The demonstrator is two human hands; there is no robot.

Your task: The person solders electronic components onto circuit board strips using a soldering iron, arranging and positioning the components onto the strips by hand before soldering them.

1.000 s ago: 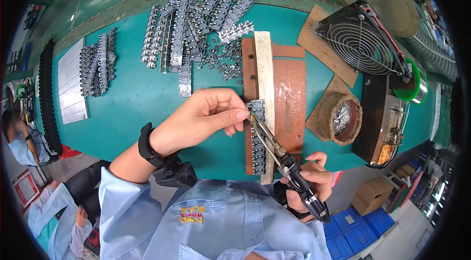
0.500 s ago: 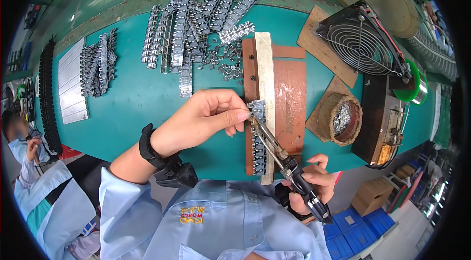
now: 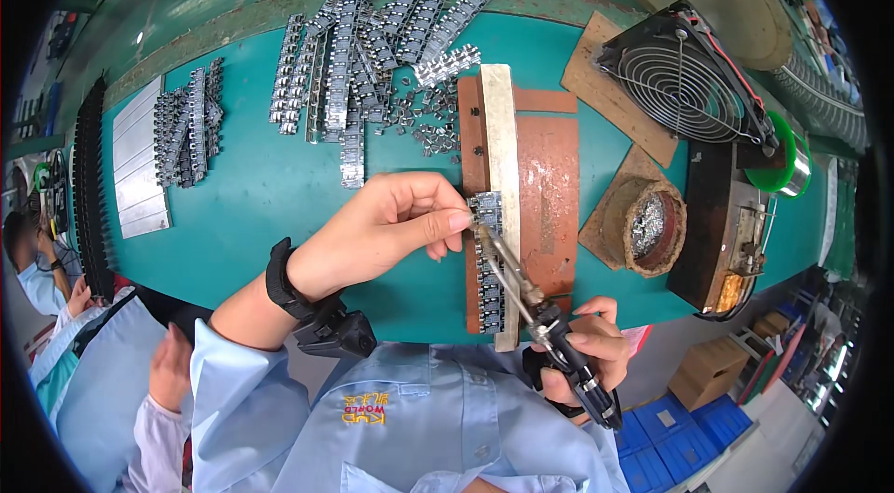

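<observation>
My left hand (image 3: 396, 223) is closed in a pinch at the upper part of a strip of small circuit boards (image 3: 491, 293); whatever lies between thumb and forefinger is too small to make out. The strip rests along the left side of a brown fixture (image 3: 548, 195), against a pale raised bar (image 3: 503, 135). In my right hand (image 3: 601, 344) is a soldering iron (image 3: 570, 358) with a black handle, its fingers wrapped around it. The iron slants up and left, and its metal tip reaches the strip just beside my left fingertips.
Stacked board strips (image 3: 345, 55) and loose small metal parts (image 3: 433, 116) lie beyond the fixture. More strips (image 3: 191, 125) sit left on a metal plate (image 3: 140, 158). Right stand a fan (image 3: 684, 74), a round pot (image 3: 656, 228) and a solder spool (image 3: 792, 162). A co-worker's hand (image 3: 170, 367) shows at left.
The iron's handle has shifted slightly left and down in my right hand, its tip staying at the strip. My left hand holds its place. The co-worker at left has moved an arm.
</observation>
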